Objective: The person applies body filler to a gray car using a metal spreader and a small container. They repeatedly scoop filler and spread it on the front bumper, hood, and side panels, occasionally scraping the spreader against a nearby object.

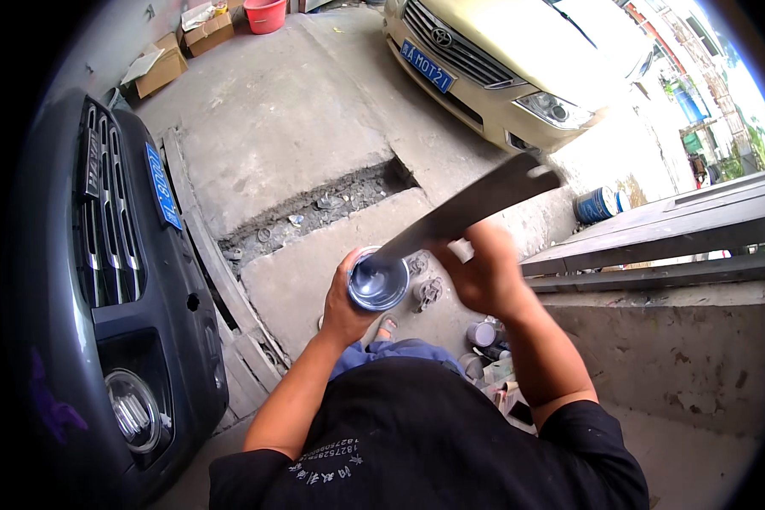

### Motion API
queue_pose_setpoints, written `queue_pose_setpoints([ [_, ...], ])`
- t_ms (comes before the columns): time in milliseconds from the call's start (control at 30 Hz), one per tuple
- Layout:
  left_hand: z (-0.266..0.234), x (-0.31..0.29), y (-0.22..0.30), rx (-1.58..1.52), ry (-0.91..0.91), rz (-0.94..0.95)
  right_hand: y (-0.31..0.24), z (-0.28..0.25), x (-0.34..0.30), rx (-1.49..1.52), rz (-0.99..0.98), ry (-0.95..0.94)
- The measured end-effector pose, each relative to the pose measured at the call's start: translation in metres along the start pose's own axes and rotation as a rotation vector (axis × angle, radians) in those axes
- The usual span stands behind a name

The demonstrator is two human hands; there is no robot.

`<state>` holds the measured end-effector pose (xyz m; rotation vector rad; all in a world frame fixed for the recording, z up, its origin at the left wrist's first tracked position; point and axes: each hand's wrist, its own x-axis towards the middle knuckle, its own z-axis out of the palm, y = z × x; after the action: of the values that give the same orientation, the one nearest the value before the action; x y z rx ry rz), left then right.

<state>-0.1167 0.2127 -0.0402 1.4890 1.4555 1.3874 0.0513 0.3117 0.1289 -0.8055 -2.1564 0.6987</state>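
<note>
My left hand (346, 304) is wrapped around the side of a small round cup (377, 299) with glossy blue-grey liquid inside, which looks like paint. My right hand (482, 270), somewhat blurred, grips a long flat dark-grey stirring stick (484, 200). Its lower end dips into the cup at the rim, while the wide upper end, with a notch at its tip, points up to the right. The cup is held in front of my body, above the concrete floor.
A dark car bumper (174, 297) with grille and headlight stands at left. Ahead are a cream car (484, 68), a debris-filled floor trench (314, 212), cardboard boxes (161, 68) and a red bucket (265, 15). A low wall (671, 348) runs along the right; small cans (482, 333) sit near my feet.
</note>
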Motion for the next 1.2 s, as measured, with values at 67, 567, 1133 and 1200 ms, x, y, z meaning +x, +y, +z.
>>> queue_pose_setpoints([
  [67,0.000,0.002,-0.004,-0.039,-0.010,0.007,-0.005,0.008,-0.017,-0.051,-0.133,-0.283],
  [567,-0.007,-0.003,-0.008,-0.029,-0.110,-0.043,0.008,-0.013,-0.018,0.068,-0.001,-0.157],
  [1133,-0.007,0.003,0.005,-0.066,-0.244,-0.035,0.002,-0.039,-0.016,0.122,0.016,-0.153],
  [1200,-0.006,0.007,0.008,-0.072,-0.262,-0.032,-0.009,-0.024,-0.010,0.190,-0.121,-0.341],
])
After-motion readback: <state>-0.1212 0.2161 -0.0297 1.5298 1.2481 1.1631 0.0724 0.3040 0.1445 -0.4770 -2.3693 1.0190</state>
